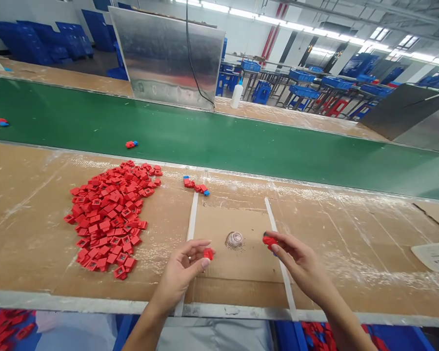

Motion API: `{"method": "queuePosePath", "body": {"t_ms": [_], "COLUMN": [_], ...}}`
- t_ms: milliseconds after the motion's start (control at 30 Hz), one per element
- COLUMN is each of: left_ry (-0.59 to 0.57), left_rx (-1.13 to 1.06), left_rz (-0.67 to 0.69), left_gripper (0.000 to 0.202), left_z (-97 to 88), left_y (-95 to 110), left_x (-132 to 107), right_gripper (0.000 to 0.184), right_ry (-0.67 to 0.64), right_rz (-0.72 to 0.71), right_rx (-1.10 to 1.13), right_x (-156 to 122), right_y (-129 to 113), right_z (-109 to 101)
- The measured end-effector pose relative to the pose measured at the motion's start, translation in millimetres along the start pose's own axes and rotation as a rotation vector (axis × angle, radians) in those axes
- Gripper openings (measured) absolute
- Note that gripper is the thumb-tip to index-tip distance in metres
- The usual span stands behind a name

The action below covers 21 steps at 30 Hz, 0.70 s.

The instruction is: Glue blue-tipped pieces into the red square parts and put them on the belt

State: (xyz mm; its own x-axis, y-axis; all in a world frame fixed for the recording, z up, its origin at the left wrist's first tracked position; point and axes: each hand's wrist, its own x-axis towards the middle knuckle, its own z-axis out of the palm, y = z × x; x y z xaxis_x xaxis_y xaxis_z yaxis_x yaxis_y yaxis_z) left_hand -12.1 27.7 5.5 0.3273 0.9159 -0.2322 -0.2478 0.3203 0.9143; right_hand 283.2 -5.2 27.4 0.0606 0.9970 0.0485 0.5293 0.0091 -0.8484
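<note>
My left hand [179, 275] pinches a small red plastic part [208, 254] between thumb and fingertips, over the cardboard sheet [237, 253]. My right hand [302, 261] grips a red plastic part with a bit of blue on it [269, 242] in its fingertips. Between my hands, a small round silvery coil [234, 239] lies on the cardboard. A large heap of square red plastic parts [109, 214] spreads left of my left hand. A few red-and-blue parts [196, 184] lie just beyond the sheet.
White tape strips [190, 224] edge the cardboard sheet on the brown workbench [32, 195]. A green conveyor belt [95, 117] with red-and-blue parts on it runs behind. Blue crates holding red parts [3, 329] sit below the bench's front edge. A metal panel [166, 58] stands beyond the belt.
</note>
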Motion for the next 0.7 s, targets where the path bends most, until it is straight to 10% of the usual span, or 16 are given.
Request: {"method": "queuePosePath", "body": {"t_ms": [700], "left_ry": [-0.051], "left_rx": [-0.16], "left_rz": [-0.057], "left_gripper": [0.029], "left_z": [22.5], "left_y": [-26.0], "left_x": [-7.0], "right_gripper": [0.017], "right_ry": [-0.162], "right_rz": [-0.368], "right_rx": [-0.473], "right_x": [31.7], "right_y": [-37.0], "right_z": [26.3]}}
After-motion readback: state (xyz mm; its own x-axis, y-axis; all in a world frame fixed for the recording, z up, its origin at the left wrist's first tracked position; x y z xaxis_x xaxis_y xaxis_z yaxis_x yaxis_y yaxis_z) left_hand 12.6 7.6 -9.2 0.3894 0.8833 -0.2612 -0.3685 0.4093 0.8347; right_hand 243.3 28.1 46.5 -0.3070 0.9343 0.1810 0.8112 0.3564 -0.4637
